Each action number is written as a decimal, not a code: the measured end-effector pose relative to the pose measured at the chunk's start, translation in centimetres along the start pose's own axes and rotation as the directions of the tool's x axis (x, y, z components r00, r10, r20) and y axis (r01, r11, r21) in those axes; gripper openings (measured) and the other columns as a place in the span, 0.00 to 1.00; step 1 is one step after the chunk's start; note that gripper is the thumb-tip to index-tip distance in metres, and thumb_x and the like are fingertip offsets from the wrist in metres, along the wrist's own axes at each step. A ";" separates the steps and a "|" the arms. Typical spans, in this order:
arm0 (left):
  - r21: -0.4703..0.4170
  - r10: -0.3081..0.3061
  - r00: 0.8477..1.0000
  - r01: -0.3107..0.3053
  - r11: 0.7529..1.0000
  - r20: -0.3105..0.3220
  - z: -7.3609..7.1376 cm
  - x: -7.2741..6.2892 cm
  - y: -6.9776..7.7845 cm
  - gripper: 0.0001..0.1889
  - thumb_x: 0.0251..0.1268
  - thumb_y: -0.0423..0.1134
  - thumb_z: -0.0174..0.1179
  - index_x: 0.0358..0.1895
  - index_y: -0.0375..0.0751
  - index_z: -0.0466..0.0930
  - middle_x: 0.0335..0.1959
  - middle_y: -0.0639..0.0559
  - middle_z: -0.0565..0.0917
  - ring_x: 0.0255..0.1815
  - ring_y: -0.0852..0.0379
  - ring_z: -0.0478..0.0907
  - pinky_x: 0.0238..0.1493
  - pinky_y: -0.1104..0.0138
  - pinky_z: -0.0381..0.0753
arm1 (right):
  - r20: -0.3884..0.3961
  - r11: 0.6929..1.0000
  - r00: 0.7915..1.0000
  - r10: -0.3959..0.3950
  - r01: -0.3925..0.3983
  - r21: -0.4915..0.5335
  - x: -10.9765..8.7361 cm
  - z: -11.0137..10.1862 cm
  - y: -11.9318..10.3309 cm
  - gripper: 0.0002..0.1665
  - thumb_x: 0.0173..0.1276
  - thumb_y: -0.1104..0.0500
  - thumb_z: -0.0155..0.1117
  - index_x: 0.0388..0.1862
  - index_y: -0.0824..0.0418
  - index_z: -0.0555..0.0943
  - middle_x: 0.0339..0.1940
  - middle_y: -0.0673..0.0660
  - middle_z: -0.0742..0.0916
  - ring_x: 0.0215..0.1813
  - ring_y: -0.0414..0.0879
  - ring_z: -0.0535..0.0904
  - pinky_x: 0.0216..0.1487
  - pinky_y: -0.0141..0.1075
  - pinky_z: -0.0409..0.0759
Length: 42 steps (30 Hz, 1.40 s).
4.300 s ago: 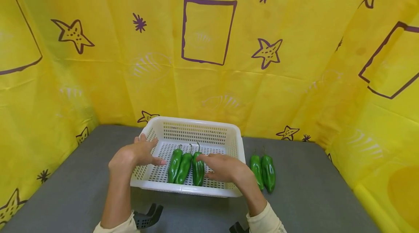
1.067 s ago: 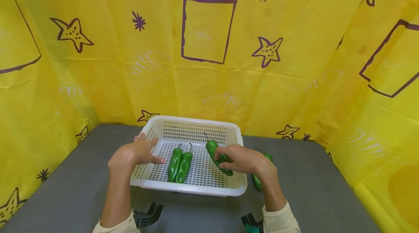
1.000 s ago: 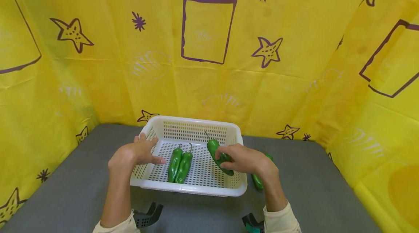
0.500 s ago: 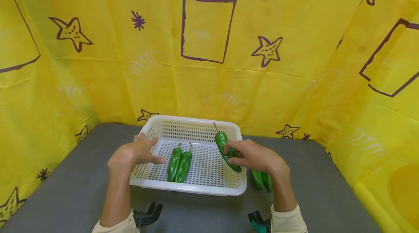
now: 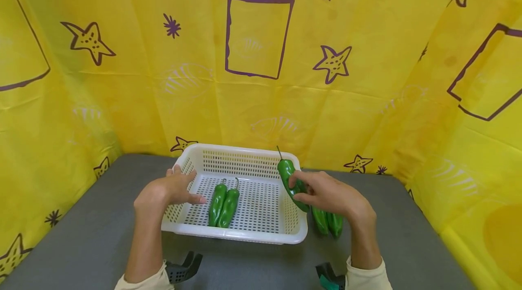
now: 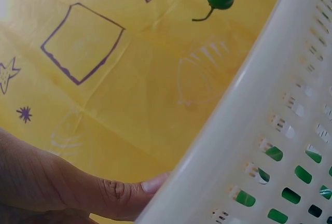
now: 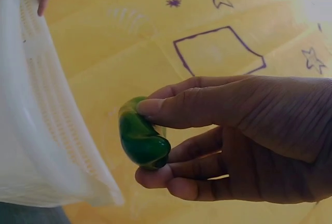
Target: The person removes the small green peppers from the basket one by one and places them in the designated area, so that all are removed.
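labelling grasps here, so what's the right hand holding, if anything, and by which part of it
The right hand holds a green pepper, pinched between thumb and fingers around the middle of its body; the stem is free.

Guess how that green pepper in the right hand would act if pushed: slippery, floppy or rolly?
The green pepper is probably slippery, since its skin looks smooth and shiny. It seems fairly stiff: pinched by the right hand, it doesn't droop. Pushed, it might wobble more than roll, as its body looks long and creased.
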<state>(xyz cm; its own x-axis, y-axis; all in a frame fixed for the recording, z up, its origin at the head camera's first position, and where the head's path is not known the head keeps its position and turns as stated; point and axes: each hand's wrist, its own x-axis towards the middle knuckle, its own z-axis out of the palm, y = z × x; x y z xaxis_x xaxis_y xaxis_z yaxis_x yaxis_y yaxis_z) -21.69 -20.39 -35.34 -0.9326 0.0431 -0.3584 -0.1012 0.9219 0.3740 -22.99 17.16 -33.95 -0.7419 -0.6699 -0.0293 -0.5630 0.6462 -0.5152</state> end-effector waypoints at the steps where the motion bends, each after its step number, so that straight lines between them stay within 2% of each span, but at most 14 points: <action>1: 0.000 0.000 1.000 0.000 1.000 0.001 0.0 0.0 0.0 0.58 0.59 0.56 0.75 0.84 0.36 0.49 0.82 0.18 0.34 0.82 0.17 0.37 0.71 0.26 0.61 | -0.005 1.000 1.000 0.008 -0.008 0.002 -0.2 -0.1 0.0 0.10 0.76 0.59 0.67 0.53 0.55 0.79 0.25 0.47 0.77 0.25 0.36 0.68 0.30 0.30 0.71; 11: -0.004 -0.004 1.000 0.004 1.000 0.006 0.0 0.0 0.0 0.58 0.60 0.56 0.75 0.84 0.37 0.48 0.82 0.18 0.33 0.83 0.18 0.36 0.71 0.26 0.61 | -0.062 0.996 0.996 0.068 -0.071 -0.052 -1.6 -1.2 0.5 0.12 0.75 0.58 0.67 0.54 0.58 0.79 0.23 0.49 0.73 0.25 0.39 0.66 0.29 0.30 0.67; 15: -0.005 -0.004 1.000 0.004 1.000 0.005 0.0 0.0 0.0 0.58 0.59 0.56 0.75 0.84 0.37 0.48 0.82 0.18 0.33 0.82 0.17 0.37 0.71 0.27 0.62 | -0.063 0.992 0.991 0.116 -0.119 -0.048 -2.3 -1.3 1.1 0.12 0.75 0.57 0.68 0.53 0.58 0.79 0.24 0.50 0.74 0.26 0.40 0.67 0.30 0.31 0.68; 19: 0.006 -0.002 1.000 0.002 1.000 0.005 0.0 0.0 0.0 0.58 0.60 0.56 0.74 0.84 0.37 0.48 0.82 0.18 0.33 0.83 0.17 0.37 0.71 0.26 0.62 | -0.053 0.982 0.983 0.174 -0.177 -0.065 -3.0 -1.4 1.9 0.12 0.74 0.56 0.69 0.52 0.57 0.78 0.34 0.49 0.82 0.33 0.40 0.72 0.36 0.34 0.73; 22: 0.005 -0.002 1.000 0.002 1.000 0.007 0.0 0.0 0.0 0.57 0.60 0.56 0.74 0.84 0.37 0.48 0.82 0.18 0.33 0.83 0.17 0.36 0.71 0.26 0.61 | -0.056 0.977 0.980 0.193 -0.197 -0.080 -3.4 -1.6 2.6 0.12 0.74 0.58 0.69 0.51 0.58 0.78 0.38 0.50 0.84 0.35 0.42 0.73 0.38 0.36 0.74; 26: 0.006 -0.004 1.000 0.004 1.000 0.004 0.1 0.1 0.0 0.58 0.59 0.56 0.74 0.84 0.37 0.49 0.82 0.18 0.33 0.83 0.17 0.37 0.71 0.27 0.62 | -0.053 0.967 0.972 0.231 -0.235 -0.100 -4.0 -1.8 3.5 0.12 0.72 0.60 0.70 0.49 0.59 0.77 0.37 0.52 0.83 0.35 0.44 0.73 0.37 0.37 0.73; 29: 0.003 -0.005 1.000 0.005 1.000 0.007 0.1 0.1 -0.1 0.58 0.59 0.56 0.74 0.84 0.37 0.48 0.82 0.18 0.33 0.82 0.17 0.36 0.71 0.26 0.61 | -0.041 0.945 0.953 0.299 -0.302 -0.123 -4.5 -2.0 4.2 0.12 0.71 0.60 0.71 0.47 0.58 0.76 0.39 0.52 0.83 0.36 0.45 0.73 0.37 0.39 0.73; 32: -0.003 -0.002 1.000 0.002 1.000 0.011 0.1 0.1 -0.1 0.58 0.60 0.56 0.74 0.84 0.36 0.48 0.81 0.18 0.32 0.82 0.17 0.35 0.72 0.26 0.59 | -0.010 0.918 0.925 0.380 -0.378 -0.120 -4.8 -2.1 5.0 0.12 0.71 0.61 0.71 0.46 0.59 0.76 0.37 0.54 0.82 0.35 0.47 0.73 0.36 0.40 0.72; 37: 0.007 -0.004 1.000 0.004 1.000 0.009 0.0 0.0 0.0 0.57 0.61 0.57 0.74 0.84 0.36 0.49 0.82 0.18 0.32 0.82 0.17 0.35 0.72 0.24 0.58 | 0.052 0.867 0.865 0.499 -0.499 -0.018 -5.4 -2.0 6.1 0.11 0.72 0.64 0.69 0.46 0.62 0.75 0.39 0.57 0.80 0.31 0.48 0.76 0.34 0.40 0.76; 42: 0.009 -0.011 1.000 0.011 1.000 0.003 0.0 0.0 0.0 0.57 0.60 0.57 0.74 0.84 0.37 0.50 0.82 0.18 0.34 0.82 0.17 0.37 0.71 0.25 0.61 | 0.090 0.816 0.817 0.570 -0.575 0.053 -5.5 -1.5 7.2 0.10 0.71 0.66 0.69 0.45 0.62 0.75 0.39 0.58 0.79 0.30 0.48 0.77 0.34 0.39 0.79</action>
<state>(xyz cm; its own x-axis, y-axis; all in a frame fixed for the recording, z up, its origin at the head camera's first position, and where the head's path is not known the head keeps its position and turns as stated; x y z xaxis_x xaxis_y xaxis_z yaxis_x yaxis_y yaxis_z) -21.69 -20.37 -35.34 -0.9304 0.0342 -0.3649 -0.1083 0.9256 0.3627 -23.52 26.07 -36.20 -0.8940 -0.2117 -0.3949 -0.0132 0.8934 -0.4490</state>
